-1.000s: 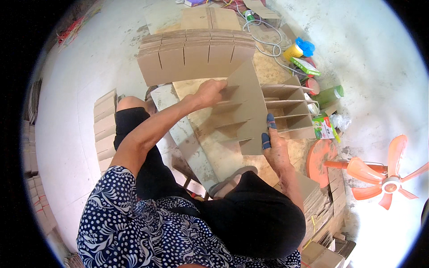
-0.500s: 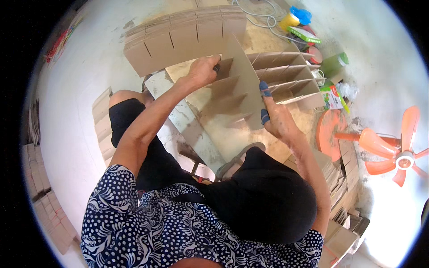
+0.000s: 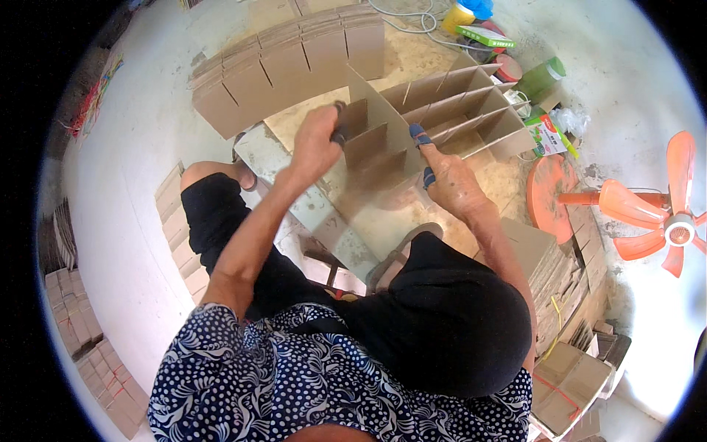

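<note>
Nearer the person than the stack of slotted cardboard strips (image 3: 291, 62), and to its right, is the cardboard divider grid (image 3: 456, 116). Its long strip (image 3: 377, 103) has several cross strips (image 3: 426, 92) slotted through it, standing out on both sides as open cells, so this piece looks nearly complete. The strips in the stack lie together unjoined; those seem to be what is left.

The right hand (image 3: 458, 184), right of the stack and nearer the person, pinches the grid's long strip with wrapped digits. The left hand (image 3: 317, 144), just on the near side of the stack, is curled beside the grid's left cells; its fingertips are blurred and turned away, so whether it grips cannot be told.

The nearest cells are smeared, and the grid's underside is hidden, so whether it rests on the wooden board (image 3: 401, 62) beside the stack is unclear. Left of the stack, the dark rim cuts off cardboard bundles (image 3: 74, 306).
</note>
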Demonstrator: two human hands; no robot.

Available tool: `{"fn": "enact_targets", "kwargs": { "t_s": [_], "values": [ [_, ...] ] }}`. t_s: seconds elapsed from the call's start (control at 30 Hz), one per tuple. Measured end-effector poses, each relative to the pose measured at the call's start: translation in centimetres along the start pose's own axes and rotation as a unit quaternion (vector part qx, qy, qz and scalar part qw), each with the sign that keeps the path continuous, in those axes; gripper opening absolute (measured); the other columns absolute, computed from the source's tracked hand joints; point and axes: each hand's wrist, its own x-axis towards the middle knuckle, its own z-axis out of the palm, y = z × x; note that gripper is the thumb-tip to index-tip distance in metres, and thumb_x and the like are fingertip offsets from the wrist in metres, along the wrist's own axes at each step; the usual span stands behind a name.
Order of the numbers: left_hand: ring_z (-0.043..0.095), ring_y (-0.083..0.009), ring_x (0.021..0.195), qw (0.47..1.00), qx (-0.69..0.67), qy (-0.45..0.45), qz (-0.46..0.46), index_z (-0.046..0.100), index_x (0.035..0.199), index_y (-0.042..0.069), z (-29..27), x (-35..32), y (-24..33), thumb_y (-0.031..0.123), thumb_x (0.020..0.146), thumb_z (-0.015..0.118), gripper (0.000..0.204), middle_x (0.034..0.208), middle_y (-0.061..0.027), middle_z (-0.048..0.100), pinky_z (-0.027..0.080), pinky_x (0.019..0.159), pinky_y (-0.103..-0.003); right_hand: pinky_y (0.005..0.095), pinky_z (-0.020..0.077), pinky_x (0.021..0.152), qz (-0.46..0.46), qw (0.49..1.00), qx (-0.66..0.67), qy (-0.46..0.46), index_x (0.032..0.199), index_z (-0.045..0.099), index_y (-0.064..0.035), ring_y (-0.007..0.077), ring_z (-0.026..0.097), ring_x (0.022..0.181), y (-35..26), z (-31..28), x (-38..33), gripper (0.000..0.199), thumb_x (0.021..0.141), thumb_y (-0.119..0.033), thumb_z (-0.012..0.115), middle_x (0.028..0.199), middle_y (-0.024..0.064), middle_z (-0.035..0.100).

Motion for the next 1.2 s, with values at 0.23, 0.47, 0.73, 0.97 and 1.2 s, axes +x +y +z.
{"fn": "enact_targets", "kwargs": {
  "t_s": [0.23,0.47,0.73,0.97,1.2],
  "values": [
    [0.057,-0.0431,0.072,0.984,-0.144,-0.11,-0.007,0.05,0.094,0.001,3.0,-7.9,7.4,0.004,0.076,0.062,0.022,0.078,-0.021,0.057,0.046,0.064,-0.043,0.0488,0.0464,0.07,-0.051,0.998,-0.01,0.025,0.147,0.025,-0.0111,0.0431,0.06,0.078,0.6,1.3,0.9,0.079,0.073,0.004,0.049,0.085,0.0293,0.061],
    [0.057,-0.0464,0.077,0.973,-0.126,-0.188,-0.054,0.046,0.087,0.004,5.9,-9.0,5.2,-0.001,0.071,0.055,0.019,0.078,-0.0265,0.058,0.042,0.064,-0.052,0.0497,0.0499,0.072,0.027,0.998,-0.013,-0.048,0.115,0.047,-0.0024,0.0417,0.063,0.087,2.3,6.4,-0.4,0.036,0.081,-0.011,0.055,0.091,0.025,0.064],
    [0.063,-0.0352,0.078,0.97,-0.171,-0.167,0.037,0.052,0.107,-0.001,3.3,-7.0,9.2,0.006,0.082,0.064,0.029,0.094,-0.0224,0.061,0.049,0.062,-0.037,0.0437,0.0475,0.085,0.117,0.972,0.018,0.202,0.118,0.052,-0.0028,0.0358,0.058,0.101,6.1,9.0,-13.2,0.049,0.072,-0.009,0.068,0.11,0.0192,0.059],
    [0.06,-0.0417,0.084,0.956,0.01,-0.267,0.117,0.054,0.095,0.0,7.1,-0.7,12.7,0.013,0.081,0.061,0.02,0.089,-0.0225,0.061,0.047,0.071,-0.047,0.0497,0.0347,0.102,0.423,0.835,-0.14,0.323,0.132,0.044,-0.0019,0.0381,0.042,0.123,9.2,9.8,-28.3,0.066,0.074,-0.016,0.072,0.134,0.0217,0.043],
    [0.059,-0.041,0.082,0.936,0.071,-0.319,0.132,0.055,0.08,0.0,5.7,-2.3,9.3,0.005,0.071,0.055,0.01,0.081,-0.021,0.062,0.045,0.073,-0.051,0.0474,0.0329,0.102,0.429,0.751,0.21,0.456,0.134,0.041,-0.0018,0.0276,0.042,0.122,10.9,11.1,-31.5,0.061,0.082,-0.02,0.068,0.138,0.0173,0.039]
  ]
}}
